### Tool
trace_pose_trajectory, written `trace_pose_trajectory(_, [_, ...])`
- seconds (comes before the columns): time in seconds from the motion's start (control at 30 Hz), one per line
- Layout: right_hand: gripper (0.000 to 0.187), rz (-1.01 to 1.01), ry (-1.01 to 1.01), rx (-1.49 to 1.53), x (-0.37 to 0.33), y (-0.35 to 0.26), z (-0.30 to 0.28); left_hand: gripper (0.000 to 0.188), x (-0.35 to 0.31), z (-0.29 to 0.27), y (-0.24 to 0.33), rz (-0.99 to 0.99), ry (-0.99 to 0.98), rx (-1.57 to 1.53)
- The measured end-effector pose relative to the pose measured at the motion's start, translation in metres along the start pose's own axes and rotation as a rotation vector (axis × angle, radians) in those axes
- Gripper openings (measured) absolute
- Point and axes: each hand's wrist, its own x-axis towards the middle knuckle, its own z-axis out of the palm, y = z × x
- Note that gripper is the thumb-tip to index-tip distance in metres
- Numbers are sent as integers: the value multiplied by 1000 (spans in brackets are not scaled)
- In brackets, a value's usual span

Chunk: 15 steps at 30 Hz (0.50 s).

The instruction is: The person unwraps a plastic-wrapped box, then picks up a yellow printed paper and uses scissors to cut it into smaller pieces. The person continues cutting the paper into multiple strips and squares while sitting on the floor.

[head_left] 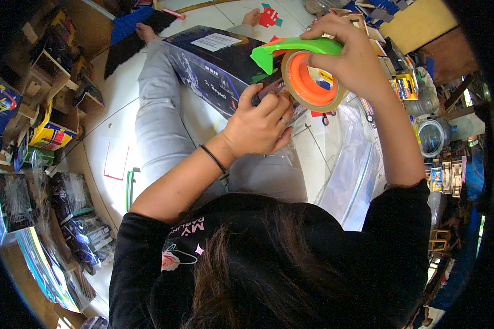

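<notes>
A tall dark box (203,71) with printed sides and a white label on top rests between my outstretched legs. My right hand (348,52) grips a green tape dispenser (318,46) that carries a roll of tape (311,82) with an orange core. The dispenser is held just over the right end of the box. My left hand (262,119) is at the box's near right corner, its fingers curled and pressed against it. Whether those fingers pinch a bit of tape or film there cannot be made out.
Scissors (325,118) and clear plastic sheets (351,164) lie on the tiled floor at my right. Wrapped dark boxes (71,192) and cardboard cartons (52,129) are stacked along the left. A clear plastic container (432,137) and more boxes (405,86) crowd the right side.
</notes>
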Motion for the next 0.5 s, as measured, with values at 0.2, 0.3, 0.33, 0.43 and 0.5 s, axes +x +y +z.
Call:
trace_pose_trajectory(0.2, [32, 45, -416, -124, 39, -21, -31, 41, -3, 0, 2, -2, -50, 16])
trace_pose_trajectory(0.3, [35, 152, -538, -156, 52, -22, -37, 36, -3, 0, 3, -10, -22, 22])
trace_pose_trajectory(0.33, [32, 146, -476, -134, 47, -20, -32, 32, -3, 0, 2, -4, 3, 21])
trace_pose_trajectory(0.43, [35, 76, -224, -49, 9, -11, -10, 31, -4, 0, 1, -34, 20, 8])
trace_pose_trajectory(0.5, [35, 19, 2, 28, -41, -7, 1, 32, -6, -2, 1, -23, -14, -11])
